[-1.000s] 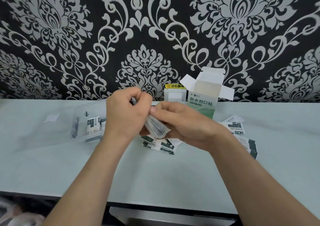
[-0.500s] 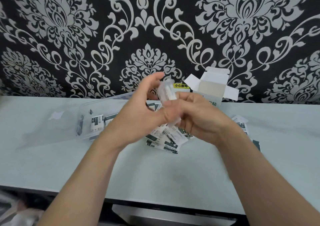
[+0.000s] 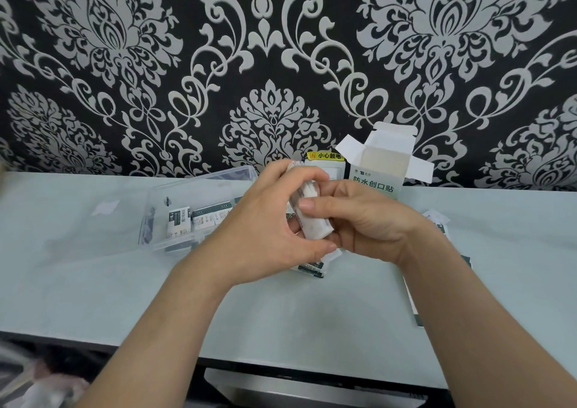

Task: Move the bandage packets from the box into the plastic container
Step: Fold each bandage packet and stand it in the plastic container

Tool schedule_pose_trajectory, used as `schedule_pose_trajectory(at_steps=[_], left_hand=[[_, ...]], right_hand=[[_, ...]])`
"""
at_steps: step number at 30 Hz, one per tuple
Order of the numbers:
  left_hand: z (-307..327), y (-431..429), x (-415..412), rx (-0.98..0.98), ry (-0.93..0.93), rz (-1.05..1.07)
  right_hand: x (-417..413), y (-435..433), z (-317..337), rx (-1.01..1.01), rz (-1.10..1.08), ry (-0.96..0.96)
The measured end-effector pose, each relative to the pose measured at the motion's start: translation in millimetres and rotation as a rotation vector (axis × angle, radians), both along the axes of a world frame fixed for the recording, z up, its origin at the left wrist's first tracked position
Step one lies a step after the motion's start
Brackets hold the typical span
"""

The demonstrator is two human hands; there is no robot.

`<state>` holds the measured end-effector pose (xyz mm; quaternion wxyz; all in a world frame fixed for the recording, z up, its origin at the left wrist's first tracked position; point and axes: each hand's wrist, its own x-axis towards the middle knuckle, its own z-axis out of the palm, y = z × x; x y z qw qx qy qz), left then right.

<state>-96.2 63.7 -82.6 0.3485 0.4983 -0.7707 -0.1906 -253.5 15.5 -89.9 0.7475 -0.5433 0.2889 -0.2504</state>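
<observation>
Both hands are gripping the stack of packets just above the table, in front of the box. The stack is standing nearly upright, its long axis leaning up and to the left, its thin edges facing us. The left hand is curling its fingers round the upper end. The right hand is clamping the middle, with its thumb lying across.

The hands are hiding most of the loose packets underneath, and the right forearm is covering more of them. The clear container is sitting to the left, its walls hard to trace, with other packets lying flat inside.

The box is standing open against black-and-silver wallpaper. The table is showing pale and glossy. The lower left corner is blurring out.
</observation>
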Motion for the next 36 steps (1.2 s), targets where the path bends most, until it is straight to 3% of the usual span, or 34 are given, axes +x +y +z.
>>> schedule_pose_trajectory(at_steps=[7,14,16,18,22,28,33,36], left_hand=[[4,2,8,-0.005,0.049,0.028],[7,1,43,0.084,0.026,0.044],[9,2,61,0.140,0.129,0.064],[10,-1,81,0.088,0.205,0.212],[-9,-13,133,-0.018,-0.135,0.643],[-28,-20,146,0.274,-0.305,0.684],[-27,-23,146,0.358,-0.398,0.716],[-27,-25,145,0.404,-0.424,0.746]], right_hand=[[9,2,5,0.043,-0.035,-0.122],[37,6,10,0.037,-0.145,-0.118],[50,5,12,-0.067,-0.219,0.000],[58,1,16,-0.225,-0.330,0.136],[88,-9,21,-0.461,-0.445,0.345],[148,-27,13,-0.757,-0.261,0.796],[182,-40,3,-0.909,-0.034,1.150],[191,-42,-2,-0.925,0.026,1.248]])
